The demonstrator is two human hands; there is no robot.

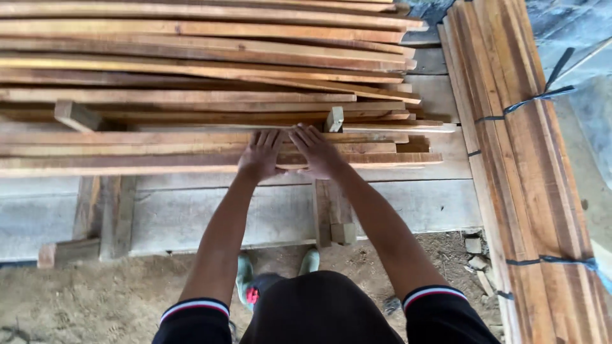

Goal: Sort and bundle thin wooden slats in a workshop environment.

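Observation:
A pile of long, thin wooden slats (191, 70) lies across a low platform in front of me. My left hand (260, 156) and my right hand (317, 151) rest side by side, palms down and fingers spread, on the nearest slat (115, 164) at the pile's front edge. Both arms reach forward from black sleeves with red and white cuffs. A short wooden block (334, 118) stands on end just beyond my right fingertips. Whether the fingers curl over the slat's far edge is hidden.
A strapped bundle of long boards (529, 165) runs along the right side. Grey platform planks (280, 210) sit on short wooden supports (333, 213). Sandy ground (102, 299) with small wood scraps lies below; my feet (277, 271) show near the platform edge.

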